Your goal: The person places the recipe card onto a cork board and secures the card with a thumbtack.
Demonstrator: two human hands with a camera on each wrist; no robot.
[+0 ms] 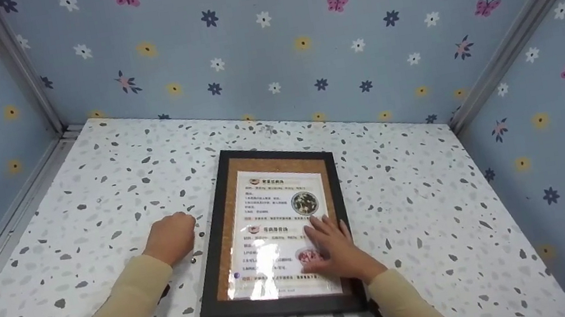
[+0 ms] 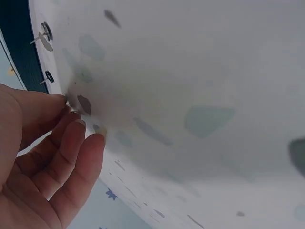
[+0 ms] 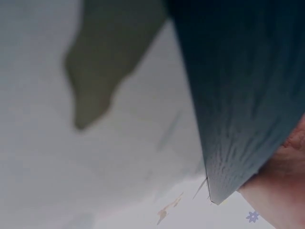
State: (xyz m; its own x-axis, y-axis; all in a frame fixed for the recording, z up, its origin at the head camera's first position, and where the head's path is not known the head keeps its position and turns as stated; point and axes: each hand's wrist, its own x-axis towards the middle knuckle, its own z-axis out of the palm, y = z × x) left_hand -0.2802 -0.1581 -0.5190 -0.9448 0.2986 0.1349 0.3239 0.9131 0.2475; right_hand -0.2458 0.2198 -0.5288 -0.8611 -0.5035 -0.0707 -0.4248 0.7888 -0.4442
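A cork board [image 1: 337,218] in a black frame lies on the speckled table, bearing a glossy printed sheet [image 1: 277,196] with two food pictures. A blue pushpin [image 1: 237,275] sits by the sheet's lower left corner. My right hand [image 1: 336,249] rests spread over the sheet's lower right side. Left of the frame, my left hand [image 1: 173,237] has its thumb and fingertips together at the table, pinching a small dark piece that looks like a thumbtack, mostly hidden. Two thumbtacks [image 2: 49,76] lie points up beside it, near the frame.
The white speckled table [image 1: 415,205] is bounded by blue flowered panels [image 1: 264,42] at the back and both sides. Metal edging [image 1: 22,69] joins the panels at the back corners. In the right wrist view the dark frame edge [image 3: 238,95] rises close to the camera.
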